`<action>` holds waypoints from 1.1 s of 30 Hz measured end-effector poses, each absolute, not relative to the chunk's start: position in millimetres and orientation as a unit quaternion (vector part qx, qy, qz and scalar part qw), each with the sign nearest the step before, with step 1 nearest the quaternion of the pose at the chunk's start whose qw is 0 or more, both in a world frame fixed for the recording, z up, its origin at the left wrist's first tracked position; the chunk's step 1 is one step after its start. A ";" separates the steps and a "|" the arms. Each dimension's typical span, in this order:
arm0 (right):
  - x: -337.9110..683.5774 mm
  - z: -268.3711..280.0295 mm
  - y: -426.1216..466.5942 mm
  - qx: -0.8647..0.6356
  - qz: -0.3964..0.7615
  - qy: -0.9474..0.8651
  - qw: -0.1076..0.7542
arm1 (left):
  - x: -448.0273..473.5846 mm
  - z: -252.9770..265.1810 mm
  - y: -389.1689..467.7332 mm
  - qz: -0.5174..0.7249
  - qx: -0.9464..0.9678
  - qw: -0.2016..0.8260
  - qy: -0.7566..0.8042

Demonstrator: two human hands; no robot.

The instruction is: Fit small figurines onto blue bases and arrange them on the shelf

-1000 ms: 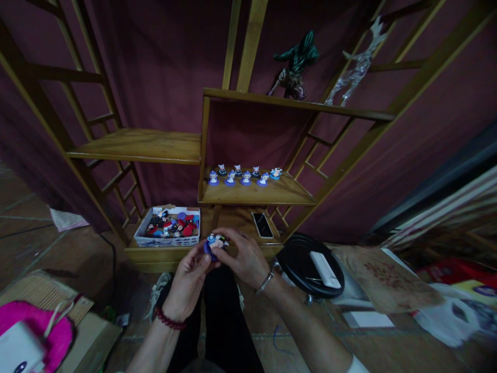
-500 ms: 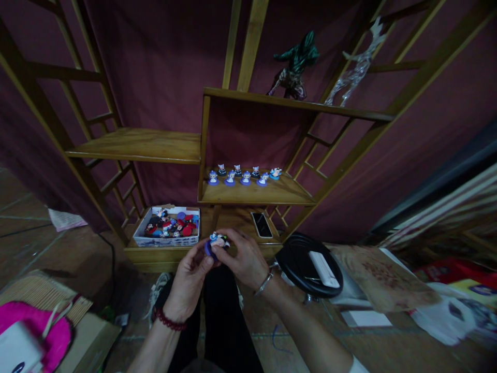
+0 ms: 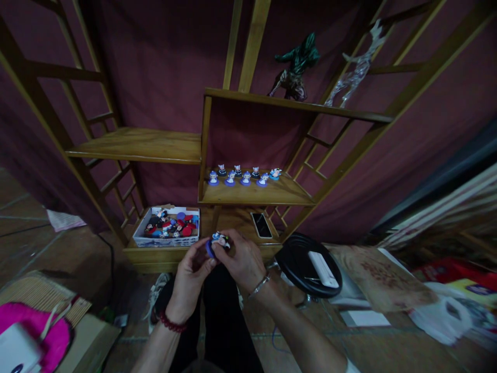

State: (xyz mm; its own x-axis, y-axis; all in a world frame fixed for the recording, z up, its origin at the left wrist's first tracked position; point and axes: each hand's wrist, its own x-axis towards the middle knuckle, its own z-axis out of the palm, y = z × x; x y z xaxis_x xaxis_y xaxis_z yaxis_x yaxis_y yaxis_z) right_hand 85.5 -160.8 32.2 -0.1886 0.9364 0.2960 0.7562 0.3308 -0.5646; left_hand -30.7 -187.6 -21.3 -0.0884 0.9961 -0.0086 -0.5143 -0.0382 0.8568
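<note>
Between my hands, in front of the lower shelf, is a small cartoon figurine [image 3: 220, 239] with a round purple base. My right hand [image 3: 244, 260] pinches its body between thumb and fingers. My left hand [image 3: 191, 269] curls around the purple base from the left, fingertips against its edge; part of that contact is hidden. Ahead, purple-based figurines [image 3: 246, 178] stand in a front row on the middle shelf, with dark-based ones [image 3: 237, 170] and a blue-based one [image 3: 275, 173] behind. An open box [image 3: 166, 242] of jumbled figurines sits on the bottom shelf to the left.
A phone [image 3: 261, 225] lies on the bottom shelf at right. A black round stool [image 3: 289, 269] with a white item on it stands to the right. Higher up are a green statue [image 3: 298, 59] and a clear sculpture [image 3: 359, 67]. Plastic bags [image 3: 442, 316] lie on the floor, right.
The figurine has turned slightly in my fingers and shifted a little to the right. My left thumb sits a bit further from the base. The shelf figurines stay the same.
</note>
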 end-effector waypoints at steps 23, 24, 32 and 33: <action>88.9 28.9 -158.7 -0.535 0.250 -0.727 0.350 | -27.4 -23.9 -187.0 0.645 0.405 0.510 0.400; 89.1 27.8 -158.5 -0.528 0.248 -0.730 0.355 | -27.4 -24.2 -186.9 0.643 0.405 0.509 0.404; 89.0 25.7 -158.6 -0.492 0.232 -0.751 0.375 | -28.7 -22.8 -187.7 0.637 0.381 0.523 0.418; 89.1 26.2 -158.9 -0.488 0.230 -0.754 0.375 | -28.7 -22.9 -187.9 0.639 0.375 0.525 0.419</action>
